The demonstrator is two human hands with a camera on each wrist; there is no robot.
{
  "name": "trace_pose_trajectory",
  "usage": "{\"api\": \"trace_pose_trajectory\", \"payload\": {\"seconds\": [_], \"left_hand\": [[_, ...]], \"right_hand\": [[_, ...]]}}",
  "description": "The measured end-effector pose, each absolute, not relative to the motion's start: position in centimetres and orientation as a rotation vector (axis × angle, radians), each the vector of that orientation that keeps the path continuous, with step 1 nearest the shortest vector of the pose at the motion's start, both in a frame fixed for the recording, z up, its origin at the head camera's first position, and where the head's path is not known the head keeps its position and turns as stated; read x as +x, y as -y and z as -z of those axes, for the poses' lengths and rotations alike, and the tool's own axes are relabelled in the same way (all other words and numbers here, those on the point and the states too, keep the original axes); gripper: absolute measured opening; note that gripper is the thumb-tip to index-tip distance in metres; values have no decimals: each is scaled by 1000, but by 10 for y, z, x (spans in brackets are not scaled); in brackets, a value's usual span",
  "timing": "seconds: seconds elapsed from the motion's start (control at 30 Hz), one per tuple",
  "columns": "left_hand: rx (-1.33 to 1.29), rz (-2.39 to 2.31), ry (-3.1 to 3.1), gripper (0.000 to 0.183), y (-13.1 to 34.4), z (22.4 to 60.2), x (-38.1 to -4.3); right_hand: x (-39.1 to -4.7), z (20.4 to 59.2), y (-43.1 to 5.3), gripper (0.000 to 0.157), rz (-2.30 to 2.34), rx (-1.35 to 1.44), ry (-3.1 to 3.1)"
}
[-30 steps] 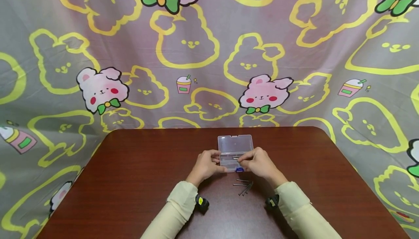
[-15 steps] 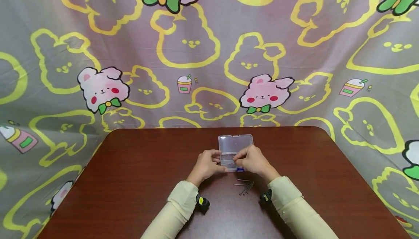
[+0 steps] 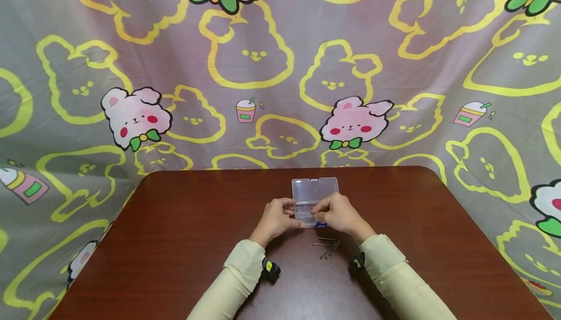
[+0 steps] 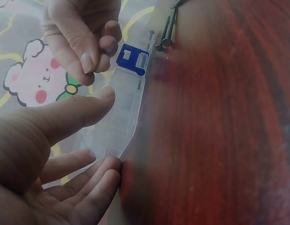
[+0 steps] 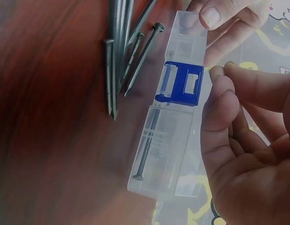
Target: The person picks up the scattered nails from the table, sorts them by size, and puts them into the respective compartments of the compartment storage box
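Observation:
A clear plastic box with a blue latch sits on the table, its lid raised at the back. My left hand holds the box's left end, thumb near the front and fingers at the side. Over the right part of the box is my right hand, fingers curled and thumb and index tips together. No nail shows between those tips. In the right wrist view a nail is visible through the box wall. Several loose nails lie in front of the box.
The dark red-brown wooden table has rounded far corners. Behind it hangs a grey curtain printed with bears and bunnies. Black wrist cameras are strapped beside both cuffs.
A second ago a nail showed between my right fingertips; now none shows there. My right hand has shifted slightly left over the box. The left hand stays at the box.

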State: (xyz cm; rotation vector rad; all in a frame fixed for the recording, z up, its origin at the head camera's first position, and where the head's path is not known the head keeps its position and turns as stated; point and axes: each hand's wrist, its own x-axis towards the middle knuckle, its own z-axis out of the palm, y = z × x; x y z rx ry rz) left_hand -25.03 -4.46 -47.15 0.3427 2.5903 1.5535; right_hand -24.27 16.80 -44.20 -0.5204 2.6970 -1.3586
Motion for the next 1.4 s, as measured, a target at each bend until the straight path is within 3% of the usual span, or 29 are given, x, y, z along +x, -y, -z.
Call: {"api": "trace_pose_trajectory", "payload": {"seconds": [0.9,1.4], "left_hand": [[337,-1554,-2603,66,45,471,-249],[356,-1562,-2597,66,46,473,-249]], "right_hand": [[-217,446,-195,8,1263,-519,-2773],[-201,456,-194,17,934,-717,-2940]]}}
